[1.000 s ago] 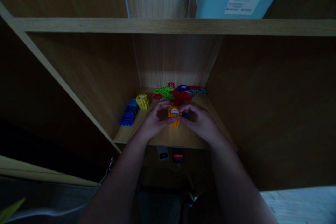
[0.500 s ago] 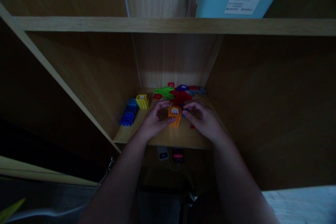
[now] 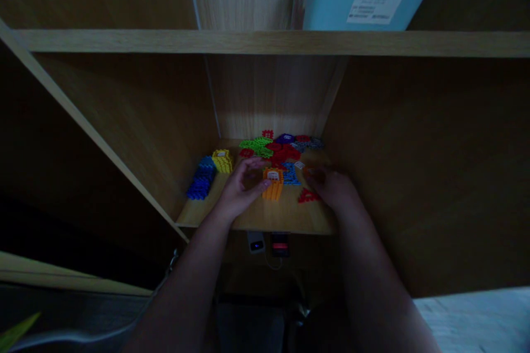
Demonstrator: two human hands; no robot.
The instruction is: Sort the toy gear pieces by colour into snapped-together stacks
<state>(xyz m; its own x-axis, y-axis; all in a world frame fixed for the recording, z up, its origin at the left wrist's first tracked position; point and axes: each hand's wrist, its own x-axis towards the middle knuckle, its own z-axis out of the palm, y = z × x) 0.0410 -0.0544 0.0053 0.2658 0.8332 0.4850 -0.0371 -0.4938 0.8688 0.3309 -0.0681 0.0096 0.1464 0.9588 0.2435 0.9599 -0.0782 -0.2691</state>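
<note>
I have left hand holding orange tile stack, centre frame; right hand, right of centre, beside red tiles, grip I cannot tell.

Bright colours dot a pale, wood-grained shelf;
the orange stack bears white on top; yellow stack; dark blue stack; light blue pieces; green pieces; red pieces; pale blue box.

Apparently a home, wooden cupboard shelf, colourful toy pieces, blue storage box, barcode label
</note>
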